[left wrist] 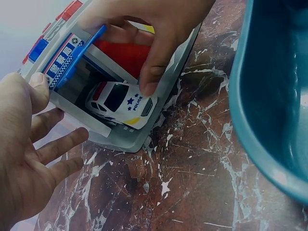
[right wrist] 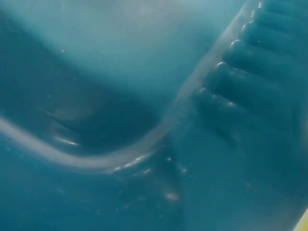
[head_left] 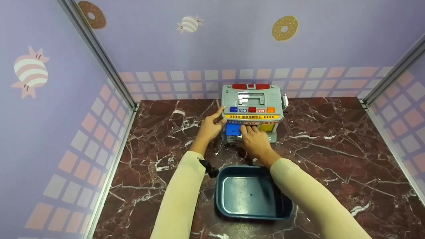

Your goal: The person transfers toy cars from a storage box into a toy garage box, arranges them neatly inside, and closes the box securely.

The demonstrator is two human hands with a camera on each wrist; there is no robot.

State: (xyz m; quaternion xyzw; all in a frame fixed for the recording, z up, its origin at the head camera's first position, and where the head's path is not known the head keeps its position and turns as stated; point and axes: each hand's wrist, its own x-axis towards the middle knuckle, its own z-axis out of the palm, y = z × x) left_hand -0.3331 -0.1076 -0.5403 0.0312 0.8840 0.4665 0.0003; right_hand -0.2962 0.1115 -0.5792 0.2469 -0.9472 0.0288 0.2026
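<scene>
A grey toy emergency station (head_left: 252,99) stands against the back wall. Its blue flap door (left wrist: 79,60) is swung up, and a white toy police car (left wrist: 118,102) sits partly inside that bay, hood outward. My right hand (head_left: 255,141) is in front of the station, its thumb touching the car's hood and its other fingers bent before the red door (left wrist: 122,55). At the station's left side, my left hand (head_left: 211,127) steadies the front corner with thumb and index finger, the remaining fingers spread. The right wrist view does not show the right hand.
A dark teal plastic basin (head_left: 220,199) sits on the marbled tabletop (head_left: 159,166) just in front of the station, under the right forearm. The same basin wall (right wrist: 240,159) fills the right wrist view. Patterned purple panels (head_left: 212,49) enclose the table on three sides.
</scene>
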